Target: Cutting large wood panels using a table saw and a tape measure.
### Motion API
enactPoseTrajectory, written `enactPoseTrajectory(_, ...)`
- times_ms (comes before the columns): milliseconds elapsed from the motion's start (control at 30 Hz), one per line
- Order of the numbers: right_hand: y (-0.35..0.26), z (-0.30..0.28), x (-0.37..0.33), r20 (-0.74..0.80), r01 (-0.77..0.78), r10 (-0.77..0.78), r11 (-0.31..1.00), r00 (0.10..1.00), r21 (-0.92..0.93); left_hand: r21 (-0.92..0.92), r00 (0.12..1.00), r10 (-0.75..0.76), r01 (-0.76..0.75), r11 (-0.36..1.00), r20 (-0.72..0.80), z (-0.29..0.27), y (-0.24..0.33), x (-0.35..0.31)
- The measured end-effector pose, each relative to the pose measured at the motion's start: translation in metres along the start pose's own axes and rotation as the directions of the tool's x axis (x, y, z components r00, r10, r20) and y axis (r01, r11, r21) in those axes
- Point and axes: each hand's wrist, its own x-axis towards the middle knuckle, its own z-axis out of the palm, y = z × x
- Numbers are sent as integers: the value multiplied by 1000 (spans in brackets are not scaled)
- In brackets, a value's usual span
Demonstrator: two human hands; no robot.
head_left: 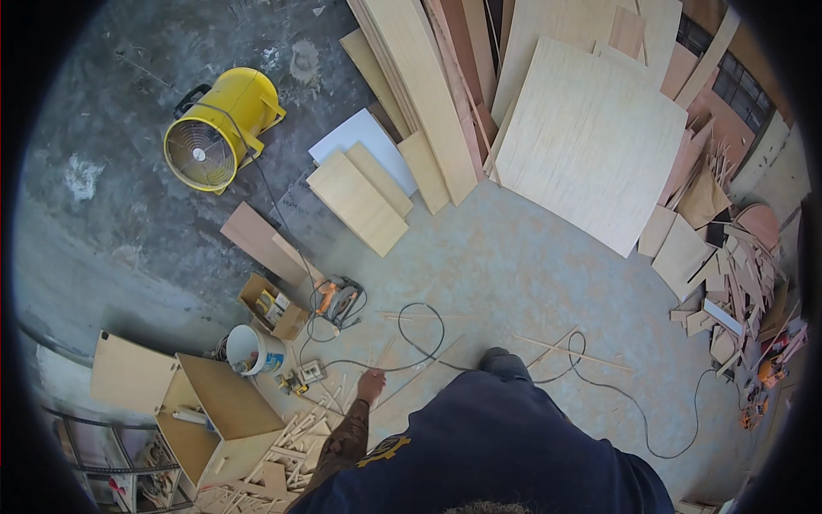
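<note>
I stand on a dusty concrete floor, looking straight down past my dark blue shirt. My left hand (371,385) hangs at my side above the floor, fingers loosely curled, with nothing visible in it. It is above thin wooden sticks (387,351) and a black cable (425,330). My right hand is out of view behind my body. My dark shoe (499,361) shows in front of me.
A yellow drum fan (218,128) stands far left. Plywood sheets (591,141) and boards (360,201) lie ahead. A circular saw (336,300), cardboard box (272,306), white bucket (248,349) and open wooden cabinet (218,411) sit left. Wood offcuts (728,274) pile right.
</note>
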Motion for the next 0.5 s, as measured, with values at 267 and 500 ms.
enactPoseTrajectory(267, -95, 12, 81, 157, 69, -46, 987, 987, -147, 10, 979, -104, 104, 995, 178, 13, 132, 128)
enactPoseTrajectory(500, -291, -40, 236, 274, 275, -207, 932, 939, -238, -114, 919, -196, 247, 962, 341, 48, 241, 240)
